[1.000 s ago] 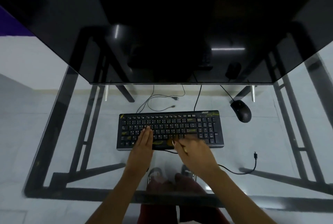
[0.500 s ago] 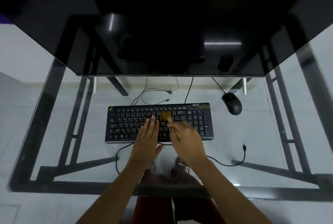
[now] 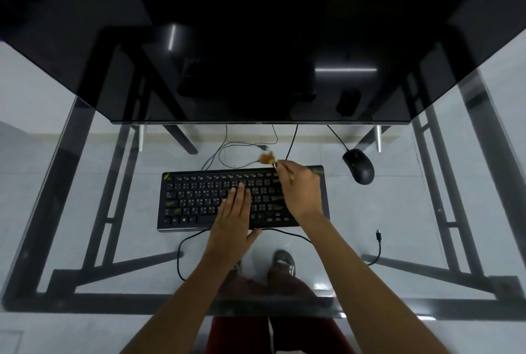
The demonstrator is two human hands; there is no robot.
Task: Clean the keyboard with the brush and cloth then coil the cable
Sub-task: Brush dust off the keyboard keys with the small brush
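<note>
Keyboard lies centre frame on glass desk. Left hand rests flat on keys, fingers straight. Right hand grips brush, bristles past keyboard's upper edge.

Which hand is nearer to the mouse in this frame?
Right. The right hand holds the brush over the keyboard's far right end, just left of the mouse. The left hand lies flat on the middle keys, farther from it.

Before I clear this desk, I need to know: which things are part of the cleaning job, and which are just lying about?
In use:
keyboard
brush
keyboard cable
left hand
right hand

Lying about:
mouse
monitor
loose cables behind
</note>
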